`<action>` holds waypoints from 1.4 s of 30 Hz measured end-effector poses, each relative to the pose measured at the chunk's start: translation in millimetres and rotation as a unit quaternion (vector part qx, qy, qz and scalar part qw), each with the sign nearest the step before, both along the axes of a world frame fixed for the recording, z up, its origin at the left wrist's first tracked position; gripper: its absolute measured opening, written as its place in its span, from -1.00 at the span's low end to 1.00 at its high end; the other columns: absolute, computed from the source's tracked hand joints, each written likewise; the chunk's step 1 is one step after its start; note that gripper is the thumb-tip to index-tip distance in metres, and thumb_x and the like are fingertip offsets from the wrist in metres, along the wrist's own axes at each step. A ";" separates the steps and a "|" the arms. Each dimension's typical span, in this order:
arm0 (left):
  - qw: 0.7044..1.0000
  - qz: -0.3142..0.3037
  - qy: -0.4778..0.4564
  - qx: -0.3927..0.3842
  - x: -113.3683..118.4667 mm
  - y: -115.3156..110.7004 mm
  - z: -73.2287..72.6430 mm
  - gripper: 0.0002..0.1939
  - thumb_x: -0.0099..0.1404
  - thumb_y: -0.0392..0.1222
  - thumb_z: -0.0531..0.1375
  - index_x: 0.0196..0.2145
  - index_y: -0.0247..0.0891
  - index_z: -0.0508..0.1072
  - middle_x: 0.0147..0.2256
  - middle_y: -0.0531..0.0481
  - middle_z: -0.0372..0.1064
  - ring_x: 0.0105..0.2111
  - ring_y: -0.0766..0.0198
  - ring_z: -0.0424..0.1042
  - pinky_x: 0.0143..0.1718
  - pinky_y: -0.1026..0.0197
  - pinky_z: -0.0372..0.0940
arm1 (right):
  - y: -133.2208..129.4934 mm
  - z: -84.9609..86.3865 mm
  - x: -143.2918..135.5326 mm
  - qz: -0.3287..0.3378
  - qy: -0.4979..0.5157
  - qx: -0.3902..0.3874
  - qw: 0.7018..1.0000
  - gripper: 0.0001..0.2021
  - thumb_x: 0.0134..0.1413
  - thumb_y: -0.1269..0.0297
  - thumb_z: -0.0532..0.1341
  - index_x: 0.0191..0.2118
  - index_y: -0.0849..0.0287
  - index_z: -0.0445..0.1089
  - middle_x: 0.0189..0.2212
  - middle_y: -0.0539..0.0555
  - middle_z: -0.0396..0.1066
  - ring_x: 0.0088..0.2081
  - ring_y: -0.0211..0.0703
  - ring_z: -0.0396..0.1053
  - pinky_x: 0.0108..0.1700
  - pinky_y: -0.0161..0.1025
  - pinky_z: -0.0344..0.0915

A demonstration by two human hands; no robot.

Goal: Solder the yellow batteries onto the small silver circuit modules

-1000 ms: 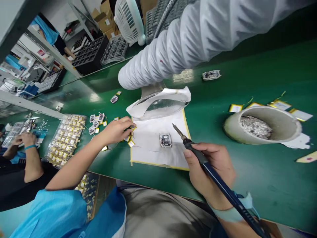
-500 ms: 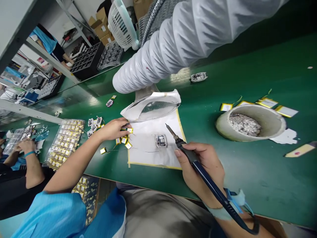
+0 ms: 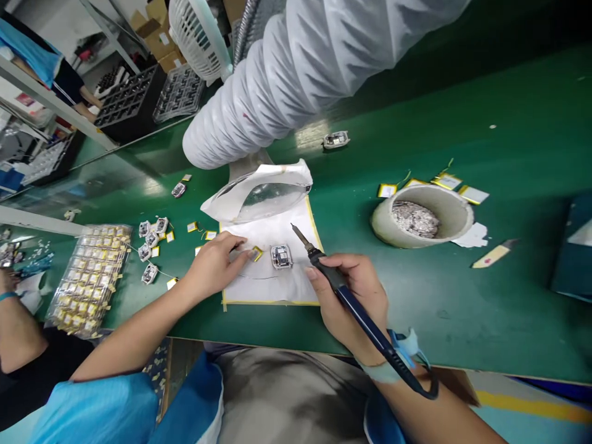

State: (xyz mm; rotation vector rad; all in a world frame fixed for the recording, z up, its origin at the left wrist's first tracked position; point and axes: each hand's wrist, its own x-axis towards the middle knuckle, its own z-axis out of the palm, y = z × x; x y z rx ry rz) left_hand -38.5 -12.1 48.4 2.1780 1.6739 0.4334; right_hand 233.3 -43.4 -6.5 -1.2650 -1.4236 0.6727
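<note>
My right hand [image 3: 354, 302] grips a soldering iron [image 3: 358, 314] with a dark blue handle, its bare tip pointing up and left above the white sheet. Just left of that tip, a small device housing with a circuit board [image 3: 281, 256] lies face up on the paper. My left hand [image 3: 217, 262] is closed at the fingertips on a small yellow-edged battery [image 3: 257, 253], held close to the housing's left side. Something dark shows between thumb and forefinger, too small to make out. A thin wire crosses the paper below.
A fume hose [image 3: 277, 80] with a clear hood [image 3: 277, 196] hangs over the sheet [image 3: 296, 290]. To the right stands a round pot [image 3: 377, 222] of metal shavings, batteries behind it. A battery-filled tray [image 3: 60, 290] and several housings [image 3: 150, 238] lie left. A co-worker's arm [image 3: 18, 327] is at far left.
My left hand has moved from the battery group toward the housing, bringing one battery with it. The view has shifted; my right hand still holds the soldering iron over the sheet.
</note>
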 end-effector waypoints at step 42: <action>0.963 0.053 -0.158 0.213 21.9 13.9 -55.7 -0.72 0.59 0.01 0.35 -0.24 -0.20 0.67 -0.22 -0.08 0.71 -0.24 0.23 0.74 -0.23 0.20 0.63 | -3.9 8.6 -1.9 0.003 0.006 -0.073 0.997 -0.82 0.38 0.10 0.45 -0.13 0.00 0.49 -0.27 -0.01 0.68 -0.31 -0.10 0.70 -0.29 -0.25 0.58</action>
